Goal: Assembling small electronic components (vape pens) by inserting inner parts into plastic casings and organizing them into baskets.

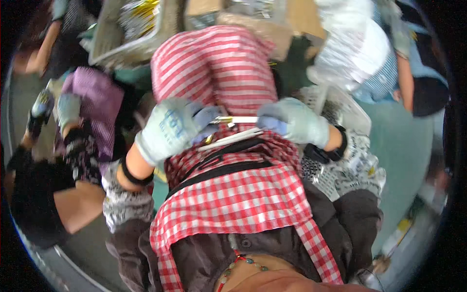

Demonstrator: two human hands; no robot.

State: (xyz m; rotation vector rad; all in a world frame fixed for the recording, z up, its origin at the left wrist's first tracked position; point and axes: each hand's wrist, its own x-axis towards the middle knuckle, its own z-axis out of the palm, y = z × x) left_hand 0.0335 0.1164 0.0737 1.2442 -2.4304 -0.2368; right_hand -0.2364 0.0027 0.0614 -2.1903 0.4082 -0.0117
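Both my hands wear pale gloves with blue-grey fingertips and meet above my lap. Between them runs a thin white rod (245, 119) with a gold-coloured end piece (225, 119). The fingers of my left hand (172, 129) are closed on the gold-coloured end piece. On the other side, my right hand (297, 122) pinches the white rod; its fingertips cover that end. Just below, several more white rods (231, 139) lie across the red checked apron (228, 197). A small gold-coloured piece (209, 139) shows under my left fingers.
Ahead on the left stands a pale crate (104, 53) with gold and silver pieces. Cardboard boxes (304, 19) sit ahead, with white plastic bags (348, 46) to their right. A white basket (359, 111) is beside my right arm. Co-workers' gloved hands (68, 108) are at left.
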